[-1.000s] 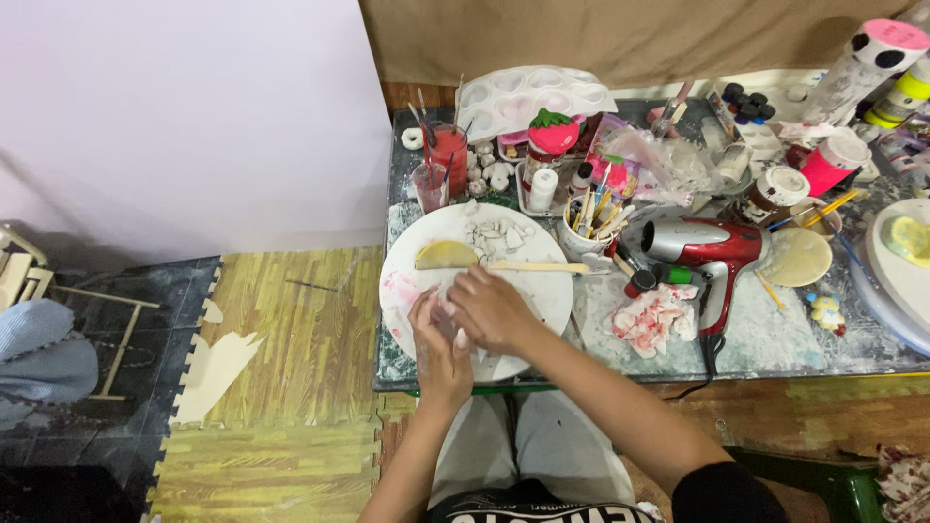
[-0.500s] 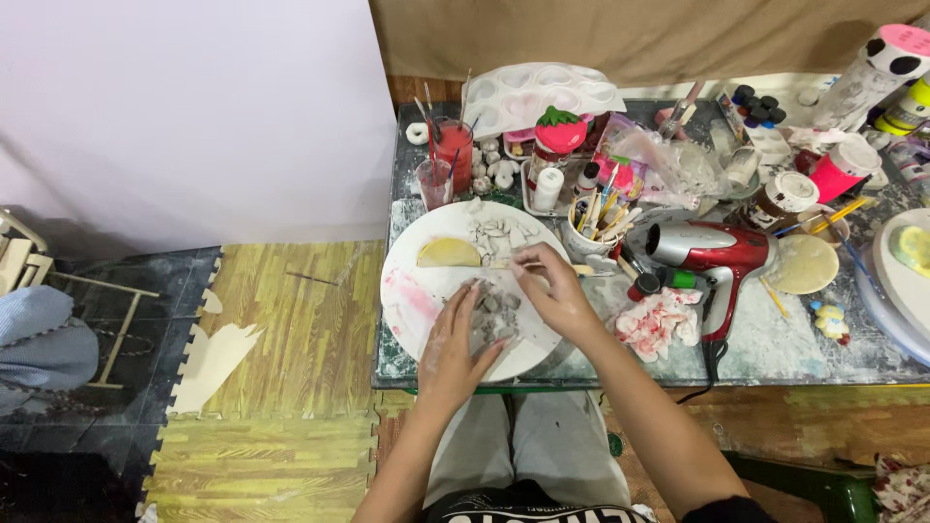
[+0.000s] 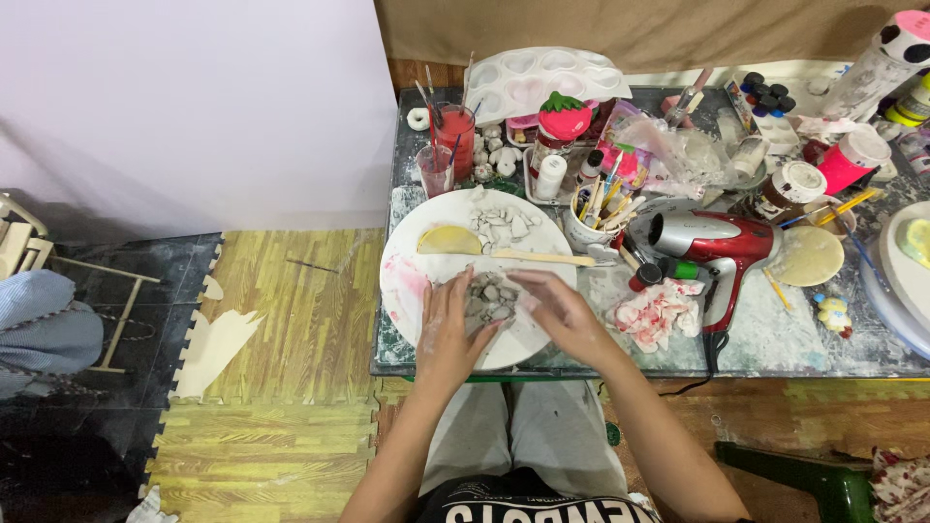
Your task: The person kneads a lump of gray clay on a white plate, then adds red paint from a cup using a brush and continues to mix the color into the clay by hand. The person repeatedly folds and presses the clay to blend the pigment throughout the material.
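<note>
Cluttered, paint-smeared grey craft table (image 3: 775, 344)
On it lie a round white plate (image 3: 412, 281), a red hair dryer (image 3: 717, 242), a stained crumpled tissue (image 3: 661, 315) and a white brush cup (image 3: 591, 232).

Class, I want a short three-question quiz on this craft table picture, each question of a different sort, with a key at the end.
1. True or false: the left hand and right hand both rest on the white plate.
2. What lies between the two hands? A) a grey lump of clay B) a paintbrush C) a sponge
3. Fill in: the red hair dryer lies to the ______ of the plate.

Key: 1 true; 2 A; 3 right
</note>
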